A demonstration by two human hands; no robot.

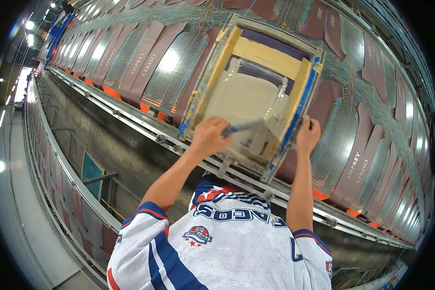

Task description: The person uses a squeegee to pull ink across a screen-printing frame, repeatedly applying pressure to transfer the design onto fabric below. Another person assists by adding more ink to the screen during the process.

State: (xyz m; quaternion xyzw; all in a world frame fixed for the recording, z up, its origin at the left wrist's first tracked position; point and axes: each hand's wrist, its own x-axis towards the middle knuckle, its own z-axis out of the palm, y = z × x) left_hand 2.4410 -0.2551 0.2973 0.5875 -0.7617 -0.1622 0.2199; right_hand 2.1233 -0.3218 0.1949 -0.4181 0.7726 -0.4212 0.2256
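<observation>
A screen-printing frame (203, 87) with yellow-taped inner borders and blue tape along its right side lies over the printing table in front of me. Pale beige ink (246, 92) spreads across its mesh. My left hand (210, 136) is closed around a grey, flat-handled scraper (244, 127), held over the near part of the mesh; its far end is blurred against the ink. At the frame's right edge, my right hand (308, 136) has its fingers curled, seemingly gripping that edge. A small dark part shows between those fingers.
Maroon printed fabric pieces (145, 63) lie in rows along the long table (174, 89), left and right of the frame. A metal rail (125, 116) runs along the table's near side. Another railed table (63, 169) stands to the left, beside a walkway (14, 208).
</observation>
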